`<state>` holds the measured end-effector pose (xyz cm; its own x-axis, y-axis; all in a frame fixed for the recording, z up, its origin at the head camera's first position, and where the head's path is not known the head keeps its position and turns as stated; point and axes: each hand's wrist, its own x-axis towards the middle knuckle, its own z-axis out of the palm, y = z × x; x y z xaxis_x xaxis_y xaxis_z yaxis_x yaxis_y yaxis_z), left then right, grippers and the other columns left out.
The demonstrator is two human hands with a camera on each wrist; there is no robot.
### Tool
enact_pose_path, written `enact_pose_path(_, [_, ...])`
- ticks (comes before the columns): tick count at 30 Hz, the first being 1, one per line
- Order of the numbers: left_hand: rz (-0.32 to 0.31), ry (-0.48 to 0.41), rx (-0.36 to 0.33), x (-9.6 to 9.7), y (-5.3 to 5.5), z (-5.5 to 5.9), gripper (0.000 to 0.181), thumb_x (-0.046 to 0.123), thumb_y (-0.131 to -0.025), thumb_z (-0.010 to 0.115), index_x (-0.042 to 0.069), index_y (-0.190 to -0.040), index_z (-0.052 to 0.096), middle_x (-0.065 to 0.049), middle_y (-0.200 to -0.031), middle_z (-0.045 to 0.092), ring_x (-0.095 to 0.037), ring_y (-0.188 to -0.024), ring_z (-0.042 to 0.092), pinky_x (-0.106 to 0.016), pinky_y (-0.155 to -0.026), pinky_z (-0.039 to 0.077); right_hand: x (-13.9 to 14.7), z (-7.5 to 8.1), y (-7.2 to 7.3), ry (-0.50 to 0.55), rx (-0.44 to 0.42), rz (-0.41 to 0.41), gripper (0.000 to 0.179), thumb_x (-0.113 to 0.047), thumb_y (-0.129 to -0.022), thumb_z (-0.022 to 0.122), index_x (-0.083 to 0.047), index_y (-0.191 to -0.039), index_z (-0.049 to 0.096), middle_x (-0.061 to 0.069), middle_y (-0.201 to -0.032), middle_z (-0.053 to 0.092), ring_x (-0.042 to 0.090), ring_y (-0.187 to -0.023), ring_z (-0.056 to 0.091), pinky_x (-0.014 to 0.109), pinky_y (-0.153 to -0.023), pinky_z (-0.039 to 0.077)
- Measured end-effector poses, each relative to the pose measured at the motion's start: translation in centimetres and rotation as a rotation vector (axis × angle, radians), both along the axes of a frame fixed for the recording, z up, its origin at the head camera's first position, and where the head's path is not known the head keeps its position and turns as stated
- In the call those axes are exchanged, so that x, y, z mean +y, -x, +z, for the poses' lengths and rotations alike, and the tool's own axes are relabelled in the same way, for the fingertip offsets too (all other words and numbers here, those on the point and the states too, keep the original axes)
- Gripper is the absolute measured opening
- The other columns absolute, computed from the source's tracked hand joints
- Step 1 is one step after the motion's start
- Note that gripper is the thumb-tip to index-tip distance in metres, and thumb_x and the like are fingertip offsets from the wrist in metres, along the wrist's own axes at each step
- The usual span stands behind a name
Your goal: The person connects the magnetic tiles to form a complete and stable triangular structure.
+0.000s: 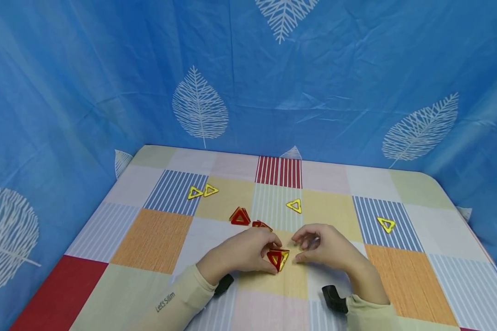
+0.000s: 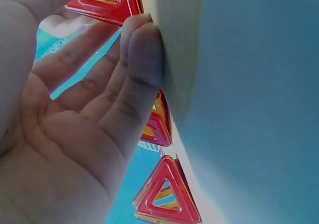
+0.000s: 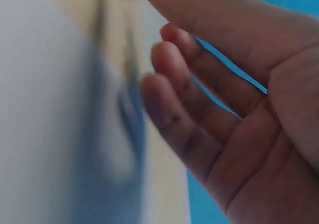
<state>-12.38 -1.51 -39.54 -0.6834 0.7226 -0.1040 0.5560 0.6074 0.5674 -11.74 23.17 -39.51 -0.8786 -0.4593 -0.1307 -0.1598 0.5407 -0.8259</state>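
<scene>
My left hand (image 1: 248, 250) pinches a small pyramid of red and yellow triangular magnetic tiles (image 1: 278, 259) between thumb and fingers, low over the cloth. In the left wrist view, a red triangular side (image 2: 104, 7) of it shows at the top, partly behind the thumb and fingers. Just to its right, my right hand (image 1: 329, 246) is held with bent, spread fingers and nothing in its grasp. Behind the left hand, one red and yellow tile pyramid (image 1: 240, 217) stands in full view, while a second pyramid (image 1: 262, 225) is partly hidden by that hand.
Loose yellow triangle tiles lie farther back: a pair on the left (image 1: 203, 191), one in the middle (image 1: 295, 206) and one on the right (image 1: 386, 224). The table has a patchwork cloth (image 1: 149, 239); a blue leaf-patterned curtain (image 1: 331, 92) surrounds its back and sides.
</scene>
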Motion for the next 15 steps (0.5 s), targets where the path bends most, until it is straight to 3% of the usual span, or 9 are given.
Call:
enact_pose_path(5, [-0.005,0.04,0.016,0.0,-0.3,-0.2,0.053,0.041,-0.08,0.086,0.02,-0.126,0.07,0.01,-0.11,0.062,-0.002,-0.097,0.055,-0.023,-0.092,0.046,2.0,1.0,-0.2,-0.067,0.033,-0.088,0.037,-0.015,-0.075,0.09,-0.007,-0.106,0.073,0.006,-0.101,0.069,0.025,-0.089,0.064,0.032,-0.075,0.055])
enact_pose_path(10, [-0.023,0.049,0.017,0.0,-0.4,-0.4,0.05,0.039,-0.082,0.084,0.023,-0.128,0.07,0.011,-0.108,0.061,-0.002,-0.093,0.053,-0.023,-0.089,0.047,2.7,1.2,-0.2,-0.125,0.072,-0.224,0.04,-0.023,-0.082,0.086,-0.005,-0.114,0.07,0.007,-0.105,0.069,0.022,-0.091,0.066,0.036,-0.076,0.055])
enact_pose_path(15, [-0.027,0.053,-0.002,0.0,-0.4,-0.2,0.047,0.038,-0.083,0.084,0.025,-0.127,0.07,0.009,-0.106,0.06,-0.004,-0.088,0.052,-0.023,-0.085,0.047,2.7,1.1,-0.1,-0.139,0.071,-0.316,0.051,-0.029,-0.085,0.083,-0.004,-0.126,0.066,0.014,-0.118,0.067,0.03,-0.102,0.066,0.043,-0.08,0.056])
